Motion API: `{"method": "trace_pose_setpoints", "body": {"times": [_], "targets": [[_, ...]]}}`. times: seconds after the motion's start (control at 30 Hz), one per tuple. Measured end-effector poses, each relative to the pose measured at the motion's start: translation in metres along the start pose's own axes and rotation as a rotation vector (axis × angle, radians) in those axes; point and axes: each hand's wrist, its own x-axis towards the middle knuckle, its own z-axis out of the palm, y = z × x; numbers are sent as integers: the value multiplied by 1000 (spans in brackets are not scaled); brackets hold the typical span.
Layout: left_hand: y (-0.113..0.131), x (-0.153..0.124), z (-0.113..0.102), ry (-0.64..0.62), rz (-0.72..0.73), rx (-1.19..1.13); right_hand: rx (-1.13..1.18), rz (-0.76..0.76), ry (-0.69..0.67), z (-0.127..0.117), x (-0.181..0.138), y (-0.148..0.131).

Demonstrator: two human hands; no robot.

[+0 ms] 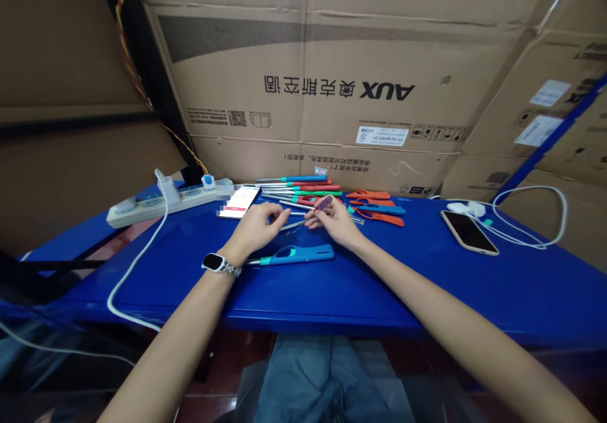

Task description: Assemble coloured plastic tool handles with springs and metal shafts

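- The left hand (pixel 256 226) is closed narrow; its fingertips pinch one end of a thin metal tube (pixel 293 225), which lies almost level just above the bench (pixel 332 290).
- The right hand (pixel 337 220) is also closed narrow and pinches a small dark red piece (pixel 324 203) at the far end of the tube. I cannot tell whether the piece is already joined to the tube or only held against it.
- A smartwatch (pixel 213 262) sits on the left wrist.
- Just in front of the hands lies a blue long-nozzle lighter (pixel 296 255), flat on the bench with its nozzle pointing to the left.
- Behind the hands there is a row of lighters (pixel 303 189) with blue, red and green handles, and to the right of it some orange handle shells (pixel 374 207).
- A phone with a lit screen (pixel 239 202) and a white power strip (pixel 156 205) are at the left, and a dark phone (pixel 469 232) with a white cable (pixel 531 220) is at the right. A cardboard box (pixel 332 62) stands behind.
- Risk, in my judgement: the red piece is very small and only the fingertips hold it, so it may slip and get lost among the lighters.
- The tube is thin, and too much side pressure from the two pinches could bend it.
- The left forearm is near the blue lighter and could push it toward the edge of the bench.
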Motion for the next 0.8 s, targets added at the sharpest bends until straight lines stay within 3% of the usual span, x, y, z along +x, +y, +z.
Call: {"method": "trace_pose_setpoints", "body": {"times": [0.2, 0.33, 0.47, 0.6, 0.7, 0.8], "targets": [[-5, 1, -1, -43, 13, -79, 64, 43, 12, -1, 0, -3], [5, -2, 2, -61, 60, -87, 101, 35, 50, -10, -3, -15], [19, -7, 13, -267, 198, -146, 115, 30, 112, -24, -11, -24], [20, -7, 19, -400, 207, -66, 118, 37, 150, -34, -19, -26], [15, -6, 18, -389, 182, -59, 134, 34, 157, -36, -22, -28], [12, -6, 19, -291, 163, -88, 165, 24, 154, -32, -23, -30]]}}
